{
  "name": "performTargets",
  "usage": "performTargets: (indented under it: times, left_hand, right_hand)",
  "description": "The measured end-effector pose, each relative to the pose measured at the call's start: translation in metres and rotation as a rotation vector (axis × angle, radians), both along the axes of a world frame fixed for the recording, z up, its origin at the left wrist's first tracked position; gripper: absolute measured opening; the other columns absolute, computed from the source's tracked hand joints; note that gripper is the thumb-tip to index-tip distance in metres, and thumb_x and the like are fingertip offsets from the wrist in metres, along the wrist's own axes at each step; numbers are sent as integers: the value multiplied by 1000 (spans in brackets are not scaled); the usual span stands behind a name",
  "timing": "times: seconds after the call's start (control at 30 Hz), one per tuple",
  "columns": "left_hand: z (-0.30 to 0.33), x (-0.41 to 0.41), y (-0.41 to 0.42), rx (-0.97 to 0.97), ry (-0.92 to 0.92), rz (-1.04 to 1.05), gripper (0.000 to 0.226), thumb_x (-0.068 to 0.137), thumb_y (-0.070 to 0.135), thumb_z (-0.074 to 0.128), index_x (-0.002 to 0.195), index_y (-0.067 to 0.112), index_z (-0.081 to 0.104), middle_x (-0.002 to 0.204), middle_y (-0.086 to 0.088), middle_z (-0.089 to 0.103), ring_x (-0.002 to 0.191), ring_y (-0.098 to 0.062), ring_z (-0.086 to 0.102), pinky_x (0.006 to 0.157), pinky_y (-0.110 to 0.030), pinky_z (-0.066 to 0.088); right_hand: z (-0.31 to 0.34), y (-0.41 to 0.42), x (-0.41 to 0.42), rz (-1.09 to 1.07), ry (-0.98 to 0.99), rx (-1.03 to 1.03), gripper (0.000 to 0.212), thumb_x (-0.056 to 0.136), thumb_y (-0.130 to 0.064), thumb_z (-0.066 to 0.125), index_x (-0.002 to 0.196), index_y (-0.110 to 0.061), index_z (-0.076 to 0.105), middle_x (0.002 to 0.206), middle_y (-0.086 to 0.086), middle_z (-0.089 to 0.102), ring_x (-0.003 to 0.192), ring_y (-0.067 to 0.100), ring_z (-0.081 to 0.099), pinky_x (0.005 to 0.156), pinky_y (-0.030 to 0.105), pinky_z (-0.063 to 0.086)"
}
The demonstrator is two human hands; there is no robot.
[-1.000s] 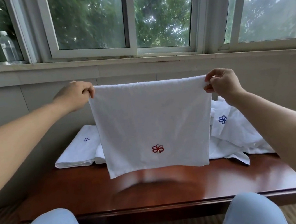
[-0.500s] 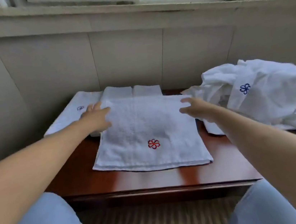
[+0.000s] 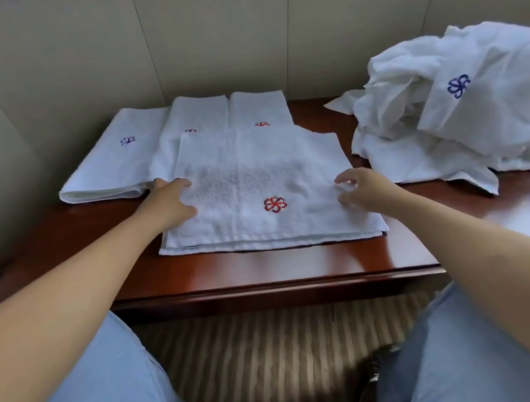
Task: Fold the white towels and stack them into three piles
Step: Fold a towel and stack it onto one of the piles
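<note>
So, head view: glossy red-brown wood worktop (image 3: pixel 265 268) against a pale panelled wall (image 3: pixel 217 31). On the R side, a crumpled heap of unfolded towels (image 3: pixel 469 126) w/ a blue flower logo on top, well apart from the hands. At the back, three folded towels side by side: left folded towel (image 3: pixel 110 163) w/ blue logo, middle folded towel (image 3: pixel 198 115) and right folded towel (image 3: pixel 258 107) w/ red logos, both partly hidden by the towel in front. That front towel (image 3: pixel 253 175), fluffy terry, red flower logo, lies flat, doubled over, near the worktop's front edge. Left hand (image 3: pixel 172 199) rests on its L edge, fingers spread. Right hand (image 3: pixel 363 188) at its R edge, fingers loosely curled on the cloth; a pinch can't be made out. A sec ago the towel hung in the air betw. both hands; half a sec ago the hands lay at its far edge. Striped floor (image 3: pixel 278 361) and light-blue trouser knees below.
</note>
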State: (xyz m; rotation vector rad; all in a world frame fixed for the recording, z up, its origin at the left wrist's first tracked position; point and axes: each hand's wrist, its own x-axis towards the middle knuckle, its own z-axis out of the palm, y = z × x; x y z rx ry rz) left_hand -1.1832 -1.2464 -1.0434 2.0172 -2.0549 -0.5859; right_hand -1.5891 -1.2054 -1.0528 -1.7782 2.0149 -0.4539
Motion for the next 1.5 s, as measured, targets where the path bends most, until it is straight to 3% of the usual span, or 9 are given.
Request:
performTargets:
  times: [0.13,0.23,0.37,0.57,0.7,0.8,1.0,1.27,1.5]
  left_hand:
    - [8,8,18,70,-61,20,79,86,37,73,154,28,35,124,-6,58,87,-17,59,65,-29,46]
    - [12,11,27,93,-35,27,86,83,32,78,156,24,33,111,-2,59,84,-15,60,70,-30,47]
    - [17,9,35,150,-17,68,85,81,30,84,150,11,38,131,-10,60,97,-21,58,75,-32,44]
    - [21,11,41,255,36,112,29,85,26,79,78,4,62,74,-9,57,68,-23,51,66,-31,38]
    - [37,19,43,281,141,120,25,93,29,74,96,5,70,96,-10,72,86,-23,65,82,-34,52]
    - [51,39,42,269,348,165,18,92,29,75,100,14,70,96,-2,72,80,-14,68,64,-25,54]
    - [36,44,51,415,94,107,21,93,26,74,103,7,71,99,-6,74,89,-15,71,64,-24,52]
    - [42,55,46,377,168,144,20,90,29,77,101,12,74,101,-5,74,95,-17,71,70,-26,55]
    - [27,45,48,353,126,105,20,84,18,81,77,8,66,93,-7,68,92,-16,67,77,-30,61]
  right_hand:
    - [4,14,-9,-133,64,17,40,90,-33,74,125,-17,61,121,4,63,108,27,61,81,33,45]
    - [5,24,-14,-217,25,78,39,87,-40,78,79,-15,49,74,5,51,65,22,48,61,32,34]
    - [9,34,-17,-286,-114,214,52,84,-39,81,64,-14,39,54,3,38,46,20,34,52,28,28]
    - [12,40,-21,-323,-201,303,41,81,-36,82,81,-12,49,68,5,44,54,20,40,56,30,34]
    - [24,40,-22,-291,-304,294,32,84,-29,80,97,-5,64,82,11,60,68,24,55,63,33,48]
    - [37,39,-30,-296,-544,177,35,82,-24,84,104,-1,70,88,13,64,74,23,63,70,33,57]
    - [19,53,-23,-118,-208,303,30,86,-24,81,76,-7,59,70,11,61,67,23,63,64,30,58]
    - [30,56,-23,-139,-565,330,22,85,-14,83,88,-5,63,80,7,62,79,19,77,67,23,59]
    - [24,64,-15,-143,-237,314,43,83,-15,83,63,-14,46,68,5,52,63,17,58,62,24,56]
